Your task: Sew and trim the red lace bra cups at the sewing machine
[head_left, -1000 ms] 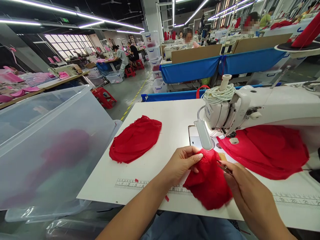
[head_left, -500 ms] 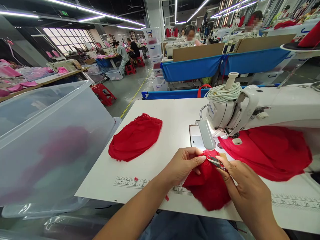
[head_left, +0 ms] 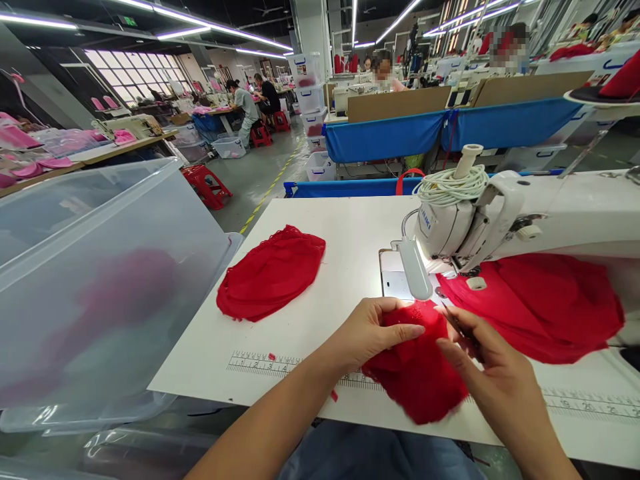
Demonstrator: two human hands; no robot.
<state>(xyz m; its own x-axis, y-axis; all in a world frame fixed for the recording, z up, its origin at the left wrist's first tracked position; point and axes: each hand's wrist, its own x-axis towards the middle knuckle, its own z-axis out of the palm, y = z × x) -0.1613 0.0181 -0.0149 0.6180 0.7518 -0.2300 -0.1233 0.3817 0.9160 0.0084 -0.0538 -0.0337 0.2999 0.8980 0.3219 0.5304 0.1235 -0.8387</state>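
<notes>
A piece of red fabric [head_left: 419,380] hangs over the table's front part, its upper edge pinched by my left hand [head_left: 377,333] between thumb and fingers. Just right of it, my right hand [head_left: 493,363] is closed around small thread snips [head_left: 464,331], whose tips point up and left beside the fabric's edge. Part of the snips is hidden by my fingers. Directly beyond both hands stands a white sewing machine [head_left: 560,207] with its lamp arm [head_left: 415,270]. More red fabric [head_left: 540,307] lies under the machine's arm.
A stack of red fabric pieces [head_left: 273,273] lies on the left of the white table [head_left: 345,267]. A printed ruler [head_left: 255,363] runs along the front edge, with small red scraps on it. Big clear plastic bins [head_left: 100,300] stand at left. Other people sit at machines farther off.
My right hand has turned and drawn the snips slightly right, away from the fabric's top edge. My left thumb has slid right along the fabric, which now lies more spread out.
</notes>
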